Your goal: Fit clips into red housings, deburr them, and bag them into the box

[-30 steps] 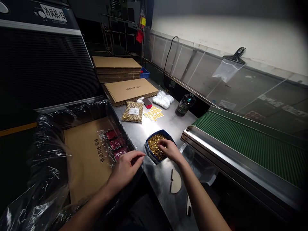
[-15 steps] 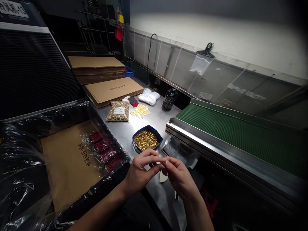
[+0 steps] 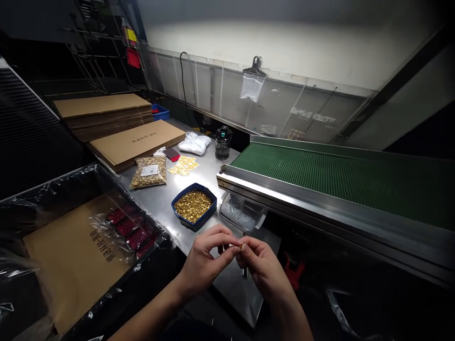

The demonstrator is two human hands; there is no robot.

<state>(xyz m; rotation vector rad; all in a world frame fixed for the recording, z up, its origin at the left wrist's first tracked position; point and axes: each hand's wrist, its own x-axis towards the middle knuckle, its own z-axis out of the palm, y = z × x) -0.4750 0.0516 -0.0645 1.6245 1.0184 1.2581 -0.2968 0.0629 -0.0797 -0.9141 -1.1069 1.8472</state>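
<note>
My left hand (image 3: 204, 260) and my right hand (image 3: 261, 263) meet fingertip to fingertip in front of me, low over the steel table's near edge. Both are pinched on one tiny gold piece (image 3: 241, 246) held between them. Just beyond the hands stands a blue tray (image 3: 179, 214) heaped with many of the same small gold pieces. Farther back lies a sealed clear bag of gold pieces (image 3: 149, 172) with a white label.
A plastic-lined box (image 3: 53, 199) with a cardboard sheet and several dark red packs (image 3: 130, 229) sits at the left. A green conveyor belt (image 3: 337, 175) runs along the right. Flat cardboard stacks (image 3: 137, 142), yellow stickers (image 3: 183, 166), a white bag and a bottle (image 3: 222, 142) lie behind.
My right hand left the blue tray and my left hand left the box's edge. Both came together on a small gold piece. My view has turned to the right.
</note>
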